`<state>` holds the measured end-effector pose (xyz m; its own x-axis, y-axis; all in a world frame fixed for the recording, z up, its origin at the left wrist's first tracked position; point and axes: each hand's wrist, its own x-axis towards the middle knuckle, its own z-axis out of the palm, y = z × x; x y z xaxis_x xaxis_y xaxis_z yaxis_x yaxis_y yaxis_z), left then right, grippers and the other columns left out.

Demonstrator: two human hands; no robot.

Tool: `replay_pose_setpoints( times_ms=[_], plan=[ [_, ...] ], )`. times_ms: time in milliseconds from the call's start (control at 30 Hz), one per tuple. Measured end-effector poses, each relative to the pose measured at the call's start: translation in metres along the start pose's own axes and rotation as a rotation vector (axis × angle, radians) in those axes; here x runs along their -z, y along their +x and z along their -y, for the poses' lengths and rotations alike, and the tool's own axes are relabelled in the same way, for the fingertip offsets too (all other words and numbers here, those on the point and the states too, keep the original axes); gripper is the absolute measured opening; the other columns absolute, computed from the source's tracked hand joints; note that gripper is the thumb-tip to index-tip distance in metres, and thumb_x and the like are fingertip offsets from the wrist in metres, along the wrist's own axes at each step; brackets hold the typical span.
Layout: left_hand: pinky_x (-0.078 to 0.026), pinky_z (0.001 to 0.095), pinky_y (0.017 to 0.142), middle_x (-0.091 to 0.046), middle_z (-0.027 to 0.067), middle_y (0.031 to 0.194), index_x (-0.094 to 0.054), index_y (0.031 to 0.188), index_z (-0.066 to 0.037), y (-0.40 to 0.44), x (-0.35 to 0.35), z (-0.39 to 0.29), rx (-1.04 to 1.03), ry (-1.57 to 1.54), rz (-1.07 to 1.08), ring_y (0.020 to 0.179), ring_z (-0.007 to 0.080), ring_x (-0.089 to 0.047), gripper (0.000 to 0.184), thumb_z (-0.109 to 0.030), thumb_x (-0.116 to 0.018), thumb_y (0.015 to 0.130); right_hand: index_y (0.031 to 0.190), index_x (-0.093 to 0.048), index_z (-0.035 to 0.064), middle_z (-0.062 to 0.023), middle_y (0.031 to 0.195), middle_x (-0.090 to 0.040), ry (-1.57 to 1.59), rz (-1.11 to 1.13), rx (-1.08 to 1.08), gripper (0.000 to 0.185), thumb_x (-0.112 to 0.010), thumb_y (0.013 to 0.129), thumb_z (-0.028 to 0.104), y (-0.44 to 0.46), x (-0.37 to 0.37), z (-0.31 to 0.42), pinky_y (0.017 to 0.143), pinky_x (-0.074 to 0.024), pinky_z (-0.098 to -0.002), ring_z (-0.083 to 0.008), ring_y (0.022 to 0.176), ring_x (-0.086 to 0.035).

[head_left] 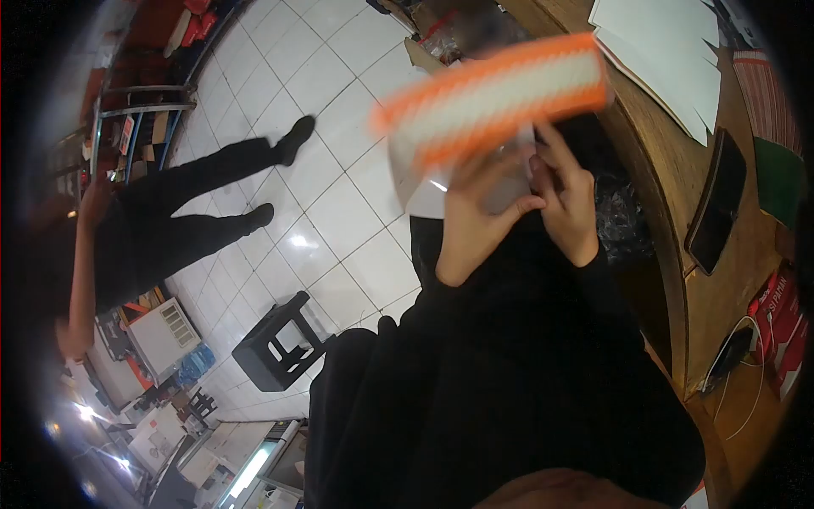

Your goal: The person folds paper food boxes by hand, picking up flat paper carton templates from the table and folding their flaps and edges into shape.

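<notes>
Above my lap I hold a long orange-and-white piece [509,89], smeared by motion, with zigzag edging along its pale middle band. A clear plastic sheet or wall [415,182] hangs below it and seems joined to it. My left hand [479,216] is closed on the plastic under the orange edge, its thumb stretched towards the other hand and its fingers blurred. Close beside it, my right hand [564,195] has bent fingers pinching the near right part of the same piece. The exact kind of item is unclear.
At the right, a curved wooden desk [666,170] carries white paper [666,59] and a dark phone [716,199]. A black stool [284,343] stands on the tiled floor [339,220]. Another person's legs [199,178] show at left. Black plastic [623,220] lies beneath the desk edge.
</notes>
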<state>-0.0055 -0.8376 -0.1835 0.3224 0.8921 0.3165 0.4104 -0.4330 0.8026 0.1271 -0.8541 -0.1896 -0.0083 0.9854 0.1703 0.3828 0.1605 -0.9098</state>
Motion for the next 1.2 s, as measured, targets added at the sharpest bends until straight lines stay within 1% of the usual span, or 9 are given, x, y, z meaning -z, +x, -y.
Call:
replay_pose_setpoints(
  times_ms=[100, 200, 267, 400, 500, 700, 967, 1167, 1200],
  plan=[
    [-0.037, 0.037, 0.094, -0.05, 0.0106, 0.121, -0.057, 0.11, -0.01, -0.005, 0.001, -0.001, 0.114, -0.112, 0.202, 0.12, 0.0284, -0.039, 0.054, -0.018, -0.074, 0.06, 0.119, -0.05, 0.0049, -0.0128, 0.078, -0.064, 0.376, -0.295, -0.223, 0.046, -0.049, 0.074, -0.007, 0.008, -0.009, -0.005, 0.066, -0.0457, -0.0252, -0.0135, 0.07, -0.059],
    [-0.043, 0.0352, 0.083, -0.058, 0.0085, 0.106, -0.062, 0.096, -0.006, -0.016, -0.003, 0.017, 0.029, 0.024, 0.08, 0.101, 0.0278, -0.051, 0.037, -0.01, -0.072, 0.061, 0.111, -0.053, 0.001, -0.01, 0.077, -0.062, 0.399, -0.165, -0.386, 0.031, -0.05, 0.08, -0.001, 0.007, -0.007, -0.022, 0.057, -0.0401, -0.0195, -0.0046, 0.066, -0.048],
    [-0.047, 0.0318, 0.067, -0.061, 0.0065, 0.086, -0.062, 0.081, -0.004, -0.018, -0.006, 0.024, -0.074, 0.108, -0.097, 0.076, 0.0258, -0.057, 0.02, -0.004, -0.07, 0.062, 0.107, -0.055, -0.0001, -0.011, 0.078, -0.063, 0.322, -0.186, -0.349, 0.027, -0.05, 0.08, -0.001, 0.008, -0.01, -0.028, 0.057, -0.0411, -0.0204, -0.0047, 0.066, -0.05],
    [-0.046, 0.0297, 0.064, -0.059, 0.0082, 0.083, -0.06, 0.08, -0.003, -0.03, -0.008, 0.027, 0.142, 0.337, -0.499, 0.073, 0.0247, -0.057, 0.018, -0.002, -0.068, 0.065, 0.098, -0.058, -0.0003, -0.0174, 0.076, -0.062, 0.152, -0.285, -0.111, 0.02, -0.051, 0.079, -0.002, 0.021, -0.017, -0.013, 0.058, -0.0452, -0.0261, -0.0165, 0.067, -0.063],
    [-0.047, 0.0292, 0.065, -0.058, 0.0082, 0.085, -0.058, 0.082, -0.003, -0.044, -0.009, 0.021, 0.464, -0.182, -0.678, 0.074, 0.0234, -0.057, 0.018, -0.002, -0.067, 0.067, 0.092, -0.058, -0.0001, -0.0185, 0.077, -0.059, -0.082, -0.233, 0.014, 0.017, -0.049, 0.079, -0.003, 0.017, -0.016, -0.001, 0.058, -0.0466, -0.0299, -0.0291, 0.07, -0.062],
    [-0.048, 0.0282, 0.066, -0.057, 0.0084, 0.088, -0.055, 0.088, -0.003, -0.051, -0.011, 0.01, 0.716, -0.842, -0.624, 0.077, 0.0208, -0.057, 0.02, -0.003, -0.065, 0.071, 0.086, -0.06, 0.0016, -0.0129, 0.072, -0.056, -0.21, -0.273, 0.214, 0.025, -0.052, 0.067, -0.011, 0.01, -0.023, -0.002, 0.056, -0.0421, -0.0326, -0.0252, 0.064, -0.053],
    [-0.049, 0.0269, 0.067, -0.055, 0.0085, 0.092, -0.05, 0.095, -0.002, -0.036, -0.008, 0.008, 0.81, -0.924, -0.567, 0.08, 0.0173, -0.056, 0.022, -0.004, -0.062, 0.077, 0.088, -0.062, 0.0017, -0.0115, 0.076, -0.058, -0.154, -0.282, 0.184, 0.027, -0.051, 0.067, -0.011, -0.002, -0.03, -0.004, 0.062, -0.0468, -0.0318, -0.0258, 0.071, -0.057],
    [-0.049, 0.0261, 0.072, -0.053, 0.0087, 0.094, -0.048, 0.099, -0.002, -0.055, -0.017, 0.045, 0.774, -0.551, -0.33, 0.085, 0.0146, -0.055, 0.021, -0.006, -0.059, 0.082, 0.087, -0.064, 0.0014, -0.0122, 0.076, -0.06, -0.047, -0.258, 0.017, 0.019, -0.056, 0.071, -0.005, -0.003, -0.029, 0.0, 0.06, -0.046, -0.0303, -0.0247, 0.071, -0.058],
    [-0.049, 0.0268, 0.074, -0.053, 0.0089, 0.093, -0.049, 0.096, -0.001, -0.053, -0.021, 0.04, 0.729, -0.769, -0.375, 0.085, 0.0143, -0.054, 0.018, -0.007, -0.058, 0.082, 0.086, -0.065, 0.0016, -0.0124, 0.075, -0.061, -0.039, -0.249, 0.026, 0.018, -0.057, 0.071, -0.004, -0.003, -0.028, -0.001, 0.059, -0.0458, -0.0305, -0.0246, 0.07, -0.058]
  ],
)
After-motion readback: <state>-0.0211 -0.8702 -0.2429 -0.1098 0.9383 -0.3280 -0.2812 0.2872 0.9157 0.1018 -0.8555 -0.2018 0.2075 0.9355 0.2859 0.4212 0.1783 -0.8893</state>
